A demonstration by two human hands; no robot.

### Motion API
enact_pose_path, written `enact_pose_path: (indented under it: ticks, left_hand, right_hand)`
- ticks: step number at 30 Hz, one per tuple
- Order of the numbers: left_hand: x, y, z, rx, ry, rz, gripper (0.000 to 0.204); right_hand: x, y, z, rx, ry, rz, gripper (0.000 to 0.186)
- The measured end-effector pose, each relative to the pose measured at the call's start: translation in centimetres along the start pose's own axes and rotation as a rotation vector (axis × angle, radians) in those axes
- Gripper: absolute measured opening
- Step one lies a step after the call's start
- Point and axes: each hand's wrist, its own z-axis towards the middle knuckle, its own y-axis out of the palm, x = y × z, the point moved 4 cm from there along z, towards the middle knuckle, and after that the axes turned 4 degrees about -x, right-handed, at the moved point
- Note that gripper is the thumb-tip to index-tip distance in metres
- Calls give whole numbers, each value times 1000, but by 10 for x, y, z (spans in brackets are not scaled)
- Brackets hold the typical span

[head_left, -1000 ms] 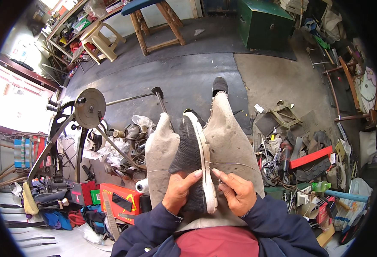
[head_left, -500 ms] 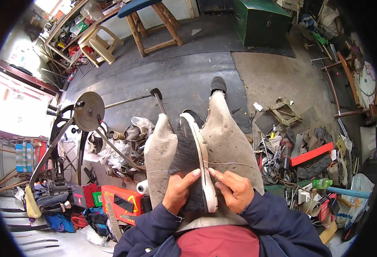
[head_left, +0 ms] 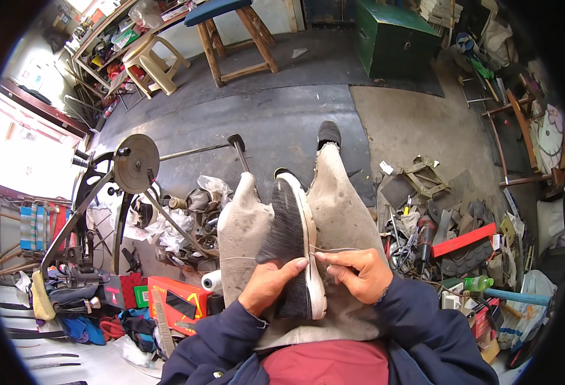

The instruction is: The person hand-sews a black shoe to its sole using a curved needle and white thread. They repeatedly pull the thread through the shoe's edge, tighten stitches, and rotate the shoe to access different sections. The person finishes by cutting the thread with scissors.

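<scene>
A black mesh shoe with a white sole [head_left: 290, 231] lies sole-edge up between my knees, on my dusty grey trousers [head_left: 343, 212]. My left hand [head_left: 268, 283] grips the shoe's upper from the left, thumb pressed along the sole edge. My right hand [head_left: 354, 273] sits just right of the sole, fingers pinched on a thin pale thread [head_left: 337, 249] that runs from the sole edge out across my right thigh. Another strand crosses my left thigh.
A stitching machine with a round wheel [head_left: 136, 163] stands at left. An orange box [head_left: 178, 303] and a white thread spool [head_left: 212, 280] lie by my left leg. Tools and scraps [head_left: 436, 224] litter the floor at right. A wooden stool [head_left: 231, 32] and green chest [head_left: 395, 38] stand beyond.
My right hand has shifted slightly to the right, drawing the thread out from the sole edge. My left hand keeps its hold on the shoe.
</scene>
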Motion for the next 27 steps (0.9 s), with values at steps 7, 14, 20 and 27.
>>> enact_pose_path:
  ticks: [7,14,20,27]
  left_hand:
    - [15,-1,11,-130,-19,202,50]
    - [19,-8,24,-223,-258,337,62]
    - [13,-17,36,-303,-295,554,70]
    - [1,-22,52,-273,-164,715,63]
  right_hand:
    - [-6,-26,16,-191,130,-160,30]
    - [-18,-25,34,-208,126,-229,16]
    - [-24,-17,39,-225,200,-144,24]
    - [-6,-18,41,-244,269,-12,23]
